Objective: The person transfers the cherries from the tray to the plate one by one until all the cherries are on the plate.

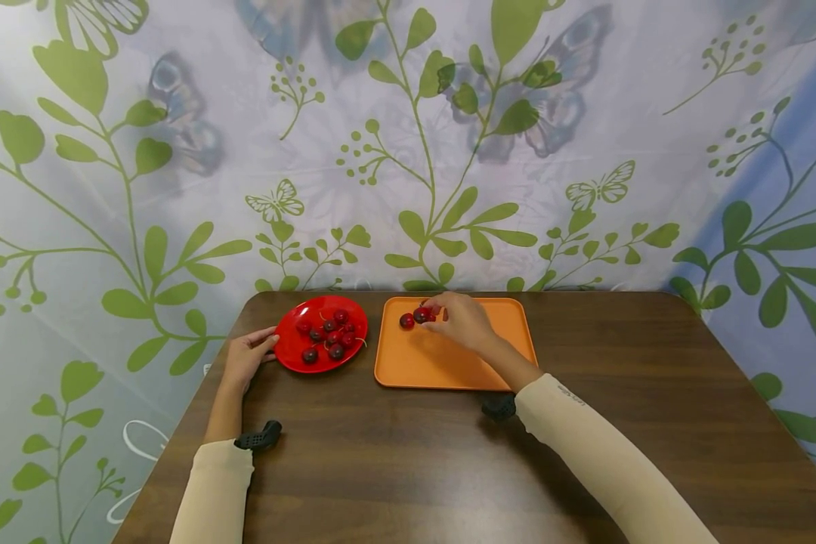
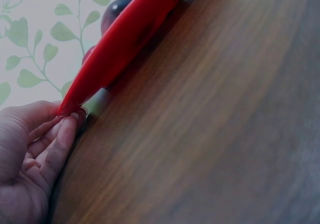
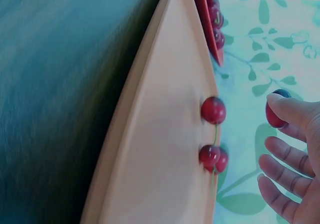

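Note:
My left hand (image 1: 246, 359) pinches the near-left rim of a red plate (image 1: 292, 355). In the left wrist view the thumb and fingers meet at the edge of the plate (image 2: 115, 48). Several dark red cherries (image 1: 335, 352), some with stems, lie on the plate. Over the orange tray (image 1: 408, 370), my right hand (image 1: 464, 321) pinches one cherry (image 3: 277, 111) between thumb and index finger, the other fingers spread loosely. Below it, a few cherries rest on the tray, among them a single cherry (image 3: 213, 110) and a close pair of cherries (image 3: 209, 155).
Plate and tray stand side by side near the back edge of a brown wooden table (image 1: 381, 468), a narrow gap between them. Behind hangs a curtain (image 1: 408, 151) printed with leaves and butterflies. A black wrist device (image 1: 261, 437) sits on each forearm.

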{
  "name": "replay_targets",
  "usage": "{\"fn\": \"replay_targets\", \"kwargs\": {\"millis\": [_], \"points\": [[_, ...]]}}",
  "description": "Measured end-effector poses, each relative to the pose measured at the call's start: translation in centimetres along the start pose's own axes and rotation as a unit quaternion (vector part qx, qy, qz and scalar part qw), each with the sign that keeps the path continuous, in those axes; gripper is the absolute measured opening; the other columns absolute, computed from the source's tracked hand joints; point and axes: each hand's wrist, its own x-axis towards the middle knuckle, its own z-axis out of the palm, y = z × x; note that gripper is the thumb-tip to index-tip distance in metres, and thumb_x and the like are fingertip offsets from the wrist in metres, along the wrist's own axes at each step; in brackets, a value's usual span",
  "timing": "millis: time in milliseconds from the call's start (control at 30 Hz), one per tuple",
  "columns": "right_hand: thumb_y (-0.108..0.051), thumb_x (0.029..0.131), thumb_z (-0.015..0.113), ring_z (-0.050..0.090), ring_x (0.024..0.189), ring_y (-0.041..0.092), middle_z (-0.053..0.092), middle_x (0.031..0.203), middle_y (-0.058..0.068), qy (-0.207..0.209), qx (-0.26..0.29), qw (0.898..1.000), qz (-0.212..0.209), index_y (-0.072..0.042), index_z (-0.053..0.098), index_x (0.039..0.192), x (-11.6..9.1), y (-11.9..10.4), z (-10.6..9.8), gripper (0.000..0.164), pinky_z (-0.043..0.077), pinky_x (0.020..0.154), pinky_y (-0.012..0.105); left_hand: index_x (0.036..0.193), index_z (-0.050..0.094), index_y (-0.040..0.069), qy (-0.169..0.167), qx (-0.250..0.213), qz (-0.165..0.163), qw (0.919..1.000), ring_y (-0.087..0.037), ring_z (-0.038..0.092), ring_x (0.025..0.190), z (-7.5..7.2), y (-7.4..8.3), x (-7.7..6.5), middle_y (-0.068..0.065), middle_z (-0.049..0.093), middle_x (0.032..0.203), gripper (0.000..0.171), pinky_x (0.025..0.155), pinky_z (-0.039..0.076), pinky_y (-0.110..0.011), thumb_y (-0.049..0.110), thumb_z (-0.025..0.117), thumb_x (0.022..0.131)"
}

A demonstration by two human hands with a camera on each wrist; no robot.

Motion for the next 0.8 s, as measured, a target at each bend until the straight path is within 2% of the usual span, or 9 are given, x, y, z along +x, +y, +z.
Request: {"fn": "replay_targets", "kwargs": {"millis": [200, 400, 600, 800], "points": [[-0.033, 0.084, 0.086, 0.052, 0.067, 0.012, 0.069, 0.089, 0.001, 0.01, -0.004, 1.0, -0.029, -0.016, 0.078, 0.111, -0.3, -1.6, 0.4, 0.034, 0.044, 0.055, 0.028, 0.136, 0.056, -0.014, 0.0, -0.006, 0.002, 1.0, -0.005, 0.069, 0.082, -0.1, -0.1, 0.1, -0.02, 0.067, 0.12, 0.042, 0.076, 0.063, -0.028, 0.004, 0.065, 0.099], [-0.034, 0.082, 0.087, 0.053, 0.068, 0.01, 0.069, 0.089, -0.003, -0.004, -0.003, 0.999, -0.035, -0.019, 0.078, 0.109, -0.4, -3.3, 1.2, 0.032, 0.046, 0.055, 0.027, 0.135, 0.057, -0.014, -0.001, -0.008, 0.005, 1.0, -0.005, 0.069, 0.082, 0.0, -0.2, 0.2, -0.029, 0.062, 0.127, 0.041, 0.075, 0.062, -0.026, 0.004, 0.065, 0.099], [-0.032, 0.081, 0.088, 0.054, 0.071, 0.009, 0.071, 0.091, 0.001, -0.016, 0.011, 0.999, -0.043, -0.021, 0.078, 0.104, -0.3, -5.0, 2.3, 0.028, 0.048, 0.058, 0.028, 0.134, 0.057, -0.014, 0.0, -0.009, 0.002, 1.0, -0.005, 0.069, 0.082, 0.0, -0.2, 0.2, -0.032, 0.059, 0.129, 0.04, 0.074, 0.062, -0.026, 0.004, 0.065, 0.099], [-0.036, 0.083, 0.086, 0.052, 0.071, 0.008, 0.067, 0.089, -0.004, -0.03, -0.003, 0.999, -0.046, -0.022, 0.078, 0.104, 0.0, -6.4, 3.4, 0.027, 0.047, 0.056, 0.025, 0.135, 0.057, -0.014, 0.002, -0.007, -0.002, 1.0, -0.004, 0.068, 0.083, -0.1, -0.1, 0.3, -0.026, 0.064, 0.125, 0.04, 0.075, 0.062, -0.026, 0.003, 0.065, 0.099]]}}
